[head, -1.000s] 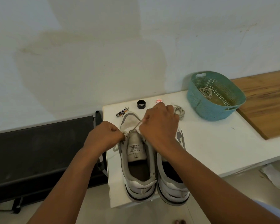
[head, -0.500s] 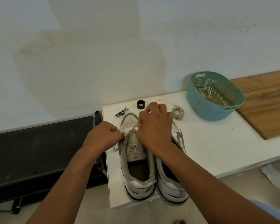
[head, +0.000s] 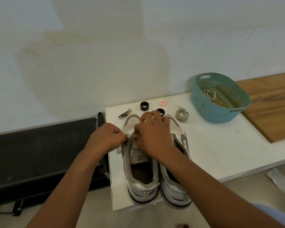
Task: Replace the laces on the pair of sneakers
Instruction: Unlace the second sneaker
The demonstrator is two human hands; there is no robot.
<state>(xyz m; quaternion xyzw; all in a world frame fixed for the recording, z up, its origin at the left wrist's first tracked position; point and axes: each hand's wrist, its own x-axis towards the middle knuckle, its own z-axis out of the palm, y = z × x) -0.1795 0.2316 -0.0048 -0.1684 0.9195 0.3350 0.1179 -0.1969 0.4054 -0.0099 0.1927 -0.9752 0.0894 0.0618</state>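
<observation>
Two white-and-grey sneakers stand side by side at the white table's near-left edge. Left hand and right hand pinch the lace over the left sneaker's tongue. A coiled cord-like lace lies beyond; a perforated teal plastic basket sits farther right.

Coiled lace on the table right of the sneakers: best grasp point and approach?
Pinch the coiled lace across its bundled strands, coming from straight above. It lies flat on the white table as a loose oval, apart from the right sneaker and teal basket, so fingers probably have room either side.
</observation>
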